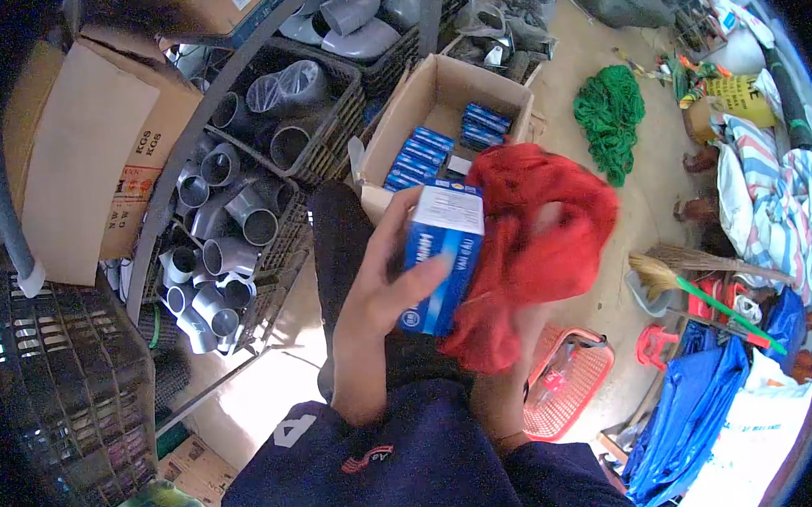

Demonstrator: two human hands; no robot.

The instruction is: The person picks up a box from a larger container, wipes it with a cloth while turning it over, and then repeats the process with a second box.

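My left hand [380,287] grips a blue and white carton [444,251], fingers wrapped over its front face. My right hand [538,237] is mostly buried in a red cloth [525,247] that presses against the carton's right side; only a bit of fingers shows through the fabric. Just beyond, an open cardboard box [420,92] on the floor holds several more blue cartons [419,156].
Black crates of grey pipe elbows [230,217] fill racks at left, with a large cardboard box [97,141] above. A green net bundle [610,114], broom [692,284], red basket [569,378] and blue tarp [698,403] lie on the floor at right.
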